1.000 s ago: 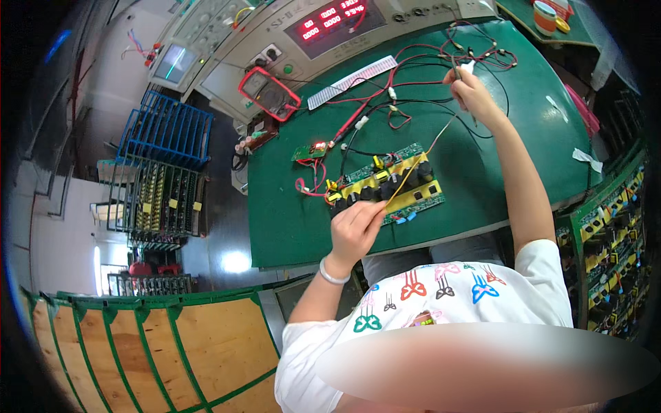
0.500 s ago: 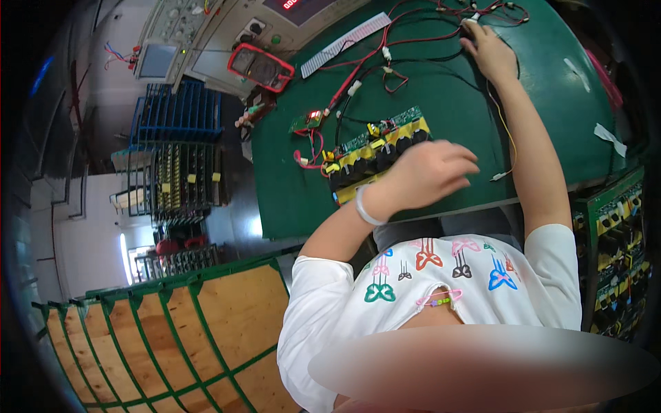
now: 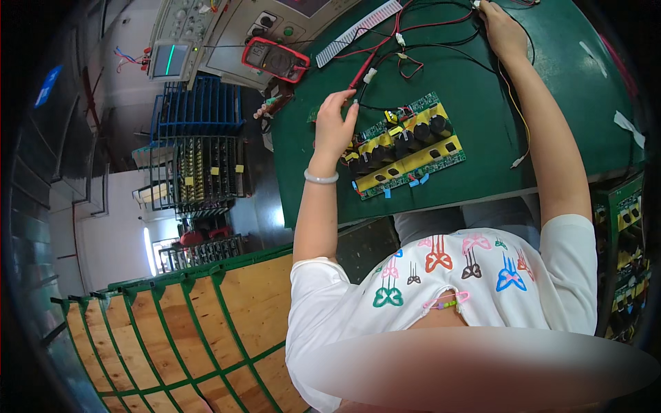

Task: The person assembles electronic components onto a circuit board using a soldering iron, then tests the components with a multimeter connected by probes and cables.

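My left hand [image 3: 333, 131] reaches over the left end of a circuit board [image 3: 406, 146], its fingers stretched out and the thumb apart. Its fingertips are at the lower end of a red test probe [image 3: 362, 71], whose tip they hide. The board carries a row of black cylindrical capacitors, yellow tape and blue tabs along its near edge. At the far right my right hand [image 3: 505, 31] has its fingers closed on a white connector [image 3: 476, 4] on the cables. A small green board [image 3: 312, 114] is mostly covered by my left hand.
A red multimeter [image 3: 275, 60] leans against a grey instrument [image 3: 289, 31], beside an oscilloscope [image 3: 169, 60]. Cables [image 3: 441, 45] cross the back of the green table [image 3: 496, 151]. A rack of boards [image 3: 623, 255] stands right; a wooden-based green-framed cart [image 3: 200, 330] stands lower left.
My left hand has moved left and away from me, from over the board's near side to the red probe, uncovering the board. A green line now shows on the oscilloscope. My right hand stays at the connector.
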`<act>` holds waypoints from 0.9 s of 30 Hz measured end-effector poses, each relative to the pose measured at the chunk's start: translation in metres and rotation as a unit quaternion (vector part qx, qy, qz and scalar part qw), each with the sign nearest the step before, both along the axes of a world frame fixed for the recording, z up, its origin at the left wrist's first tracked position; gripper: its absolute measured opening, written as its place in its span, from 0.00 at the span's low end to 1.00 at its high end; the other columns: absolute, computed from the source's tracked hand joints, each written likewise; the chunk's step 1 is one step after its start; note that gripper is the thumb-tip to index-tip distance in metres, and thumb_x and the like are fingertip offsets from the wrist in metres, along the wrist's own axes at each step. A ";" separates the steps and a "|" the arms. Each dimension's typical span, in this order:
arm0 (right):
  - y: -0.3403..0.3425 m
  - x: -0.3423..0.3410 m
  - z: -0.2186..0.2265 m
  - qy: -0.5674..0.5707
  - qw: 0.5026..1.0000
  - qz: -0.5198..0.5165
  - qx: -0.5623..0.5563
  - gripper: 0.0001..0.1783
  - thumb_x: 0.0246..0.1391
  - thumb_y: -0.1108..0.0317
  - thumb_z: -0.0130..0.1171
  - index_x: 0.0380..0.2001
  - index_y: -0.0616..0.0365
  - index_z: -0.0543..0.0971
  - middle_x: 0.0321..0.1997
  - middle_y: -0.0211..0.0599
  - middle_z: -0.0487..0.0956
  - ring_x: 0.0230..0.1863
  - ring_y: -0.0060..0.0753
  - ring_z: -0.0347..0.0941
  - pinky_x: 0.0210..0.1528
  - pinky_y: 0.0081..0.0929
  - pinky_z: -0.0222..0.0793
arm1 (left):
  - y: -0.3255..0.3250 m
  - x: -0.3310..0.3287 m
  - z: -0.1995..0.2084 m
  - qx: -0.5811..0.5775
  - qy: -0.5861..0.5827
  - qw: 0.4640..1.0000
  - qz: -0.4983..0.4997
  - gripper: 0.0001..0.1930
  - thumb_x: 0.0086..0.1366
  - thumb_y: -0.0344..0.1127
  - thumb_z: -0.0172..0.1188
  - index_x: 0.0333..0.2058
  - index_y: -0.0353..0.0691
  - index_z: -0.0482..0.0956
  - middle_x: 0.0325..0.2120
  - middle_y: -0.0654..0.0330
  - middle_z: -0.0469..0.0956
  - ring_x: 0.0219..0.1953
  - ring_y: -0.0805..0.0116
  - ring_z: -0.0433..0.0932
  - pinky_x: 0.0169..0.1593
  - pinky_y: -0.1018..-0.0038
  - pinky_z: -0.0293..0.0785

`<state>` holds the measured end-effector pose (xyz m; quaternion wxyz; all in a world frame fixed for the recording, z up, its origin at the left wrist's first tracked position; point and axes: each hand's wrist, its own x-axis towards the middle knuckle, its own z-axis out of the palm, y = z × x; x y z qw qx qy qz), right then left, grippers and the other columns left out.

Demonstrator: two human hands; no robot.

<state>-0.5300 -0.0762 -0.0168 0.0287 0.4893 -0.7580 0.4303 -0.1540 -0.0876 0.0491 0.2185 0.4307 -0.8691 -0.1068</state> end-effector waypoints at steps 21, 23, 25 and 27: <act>-0.012 -0.012 -0.020 0.009 1.000 -0.004 -0.025 0.08 0.58 0.65 0.48 0.36 0.50 0.76 0.37 0.43 0.80 0.39 0.50 0.79 0.39 0.46 0.72 | -0.070 -0.041 -0.023 -0.062 -0.164 0.969 -0.175 0.19 0.53 0.15 0.52 0.42 0.38 0.81 0.43 0.57 0.77 0.44 0.54 0.75 0.48 0.64 0.73; -0.010 -0.014 -0.022 0.004 0.999 -0.001 -0.034 0.07 0.58 0.65 0.49 0.35 0.50 0.76 0.37 0.43 0.80 0.39 0.50 0.79 0.39 0.46 0.72 | -0.062 -0.047 -0.015 0.025 -0.128 0.981 -0.142 0.18 0.58 0.13 0.48 0.45 0.34 0.79 0.45 0.53 0.75 0.44 0.56 0.76 0.48 0.69 0.74; -0.010 -0.013 -0.023 -0.001 0.999 0.004 -0.044 0.07 0.57 0.64 0.50 0.35 0.50 0.76 0.37 0.43 0.80 0.38 0.50 0.79 0.38 0.46 0.72 | -0.064 -0.043 -0.017 0.033 -0.107 0.982 -0.153 0.20 0.59 0.12 0.47 0.46 0.34 0.78 0.46 0.53 0.74 0.43 0.58 0.76 0.47 0.70 0.75; -0.011 -0.012 -0.022 0.021 0.998 -0.004 -0.051 0.06 0.57 0.65 0.51 0.35 0.50 0.76 0.37 0.43 0.80 0.38 0.50 0.79 0.38 0.46 0.72 | -0.065 -0.038 -0.017 0.040 -0.085 0.982 -0.162 0.21 0.59 0.11 0.46 0.48 0.34 0.77 0.47 0.54 0.73 0.43 0.61 0.75 0.47 0.71 0.75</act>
